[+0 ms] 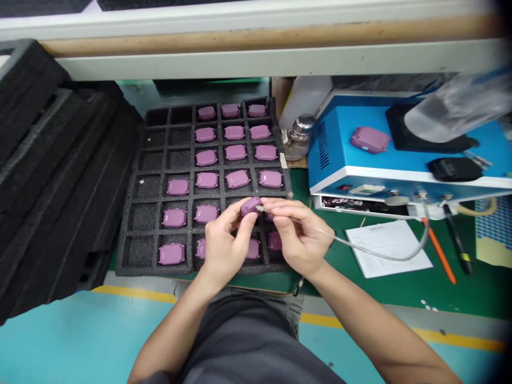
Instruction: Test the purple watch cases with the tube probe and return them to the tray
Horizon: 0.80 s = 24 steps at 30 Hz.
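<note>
My left hand (227, 244) pinches a purple watch case (250, 206) between thumb and fingers, above the black foam tray (140, 252). In my right hand (301, 234) is the end of a thin grey cable or tube (362, 250), gripped with the fingers closed. Its small metal tip (260, 208) meets the side of the watch case; whether it is seated inside cannot be seen. The line curves right to the front of a blue box (332, 140). Many more purple watch cases (207, 180) lie in the tray's compartments, some partly hidden under my hands.
Stacked black foam trays (52, 202) rise on the left. A shelf edge (256, 61) crosses above the bench. Another purple case (370, 139) rests on the blue box. To the right lie white paper (386, 248), an orange pen (440, 253) and a black marker (458, 240). Bottles (298, 137) stand behind.
</note>
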Each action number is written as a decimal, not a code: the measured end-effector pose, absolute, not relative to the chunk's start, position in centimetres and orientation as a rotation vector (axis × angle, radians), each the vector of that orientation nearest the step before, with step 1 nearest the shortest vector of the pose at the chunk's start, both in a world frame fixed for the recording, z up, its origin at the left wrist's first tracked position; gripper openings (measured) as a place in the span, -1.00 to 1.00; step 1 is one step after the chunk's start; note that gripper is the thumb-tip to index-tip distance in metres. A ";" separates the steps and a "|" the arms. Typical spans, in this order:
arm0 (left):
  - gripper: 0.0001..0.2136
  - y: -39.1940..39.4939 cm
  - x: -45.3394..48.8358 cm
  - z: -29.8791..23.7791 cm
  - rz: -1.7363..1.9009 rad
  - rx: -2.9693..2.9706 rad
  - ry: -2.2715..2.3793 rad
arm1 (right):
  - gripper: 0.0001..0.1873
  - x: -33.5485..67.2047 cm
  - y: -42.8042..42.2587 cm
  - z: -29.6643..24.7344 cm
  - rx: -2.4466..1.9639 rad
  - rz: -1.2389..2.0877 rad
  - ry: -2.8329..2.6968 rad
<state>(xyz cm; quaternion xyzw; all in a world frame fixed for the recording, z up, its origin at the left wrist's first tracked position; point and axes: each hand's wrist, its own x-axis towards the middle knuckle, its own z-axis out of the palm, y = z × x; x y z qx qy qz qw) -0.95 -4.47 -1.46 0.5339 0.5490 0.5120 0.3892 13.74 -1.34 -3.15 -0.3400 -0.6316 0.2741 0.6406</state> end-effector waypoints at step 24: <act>-0.72 -4.5 -0.9 -1.4 1.322 1.382 1.393 | -0.89 13.7 -1.4 -3.5 -0.761 0.634 -1.440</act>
